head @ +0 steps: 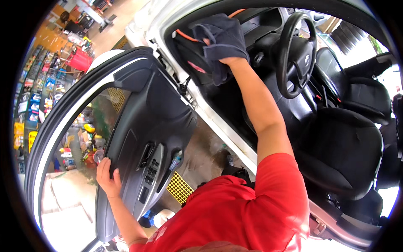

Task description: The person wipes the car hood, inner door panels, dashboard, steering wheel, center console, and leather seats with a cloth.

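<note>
My right hand point(231, 60) is wrapped in a dark grey cloth point(225, 37), most of the hand hidden beneath it. It presses the cloth to the driver's end of the black dashboard, by the front door pillar, and one fingertip shows at the cloth's left side. A strip of orange cord or trim point(187, 35) emerges from behind the cloth. My left hand point(108, 178) rests on the top edge of the open car door point(138, 113), at the window sill. Its fingers lie on the glass side and its thumb stands apart, with no loose object held.
Right of my arm are the steering wheel point(296, 56) and the black driver's seat point(340, 151). The white door sill point(226, 135) runs below the arm. A bottle point(175, 160) sits in the door pocket. Yellow floor grating point(180, 188) and crowded shop shelves point(34, 104) lie left.
</note>
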`<state>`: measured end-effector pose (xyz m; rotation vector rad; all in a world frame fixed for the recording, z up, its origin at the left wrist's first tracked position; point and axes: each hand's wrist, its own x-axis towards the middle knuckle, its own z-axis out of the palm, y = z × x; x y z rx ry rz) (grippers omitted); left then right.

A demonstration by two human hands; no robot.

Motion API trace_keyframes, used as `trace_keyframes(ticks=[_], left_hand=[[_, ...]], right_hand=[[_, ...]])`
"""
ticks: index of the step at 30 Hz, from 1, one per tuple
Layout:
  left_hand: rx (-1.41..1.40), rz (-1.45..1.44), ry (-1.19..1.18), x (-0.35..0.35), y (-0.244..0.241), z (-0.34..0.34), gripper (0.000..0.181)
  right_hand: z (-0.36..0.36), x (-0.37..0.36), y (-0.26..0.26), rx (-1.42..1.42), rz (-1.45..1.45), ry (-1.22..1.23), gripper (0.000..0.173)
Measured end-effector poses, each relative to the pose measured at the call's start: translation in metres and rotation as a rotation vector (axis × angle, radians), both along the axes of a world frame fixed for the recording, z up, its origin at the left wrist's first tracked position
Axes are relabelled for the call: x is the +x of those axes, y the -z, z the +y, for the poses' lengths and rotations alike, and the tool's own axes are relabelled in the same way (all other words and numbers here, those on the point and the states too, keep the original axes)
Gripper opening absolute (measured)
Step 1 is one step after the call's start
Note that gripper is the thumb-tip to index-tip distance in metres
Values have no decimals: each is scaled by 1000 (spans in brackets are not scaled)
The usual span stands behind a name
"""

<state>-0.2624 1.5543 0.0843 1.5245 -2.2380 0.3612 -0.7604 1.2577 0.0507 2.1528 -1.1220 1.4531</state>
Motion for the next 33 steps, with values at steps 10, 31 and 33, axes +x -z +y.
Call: trace_keyframes(ticks=[10,31,33], left_hand=[[18,38,-1,-1,7,-3,36],[-1,-13,30,0,7,-3,38],[-3,-12,38,0,8,-4,38]], right_hand=[[-23,-27,60,356,-145,388,44],[18,-1,43,534,-1044,534,62],[61,17,61,296,-1177,238,54]])
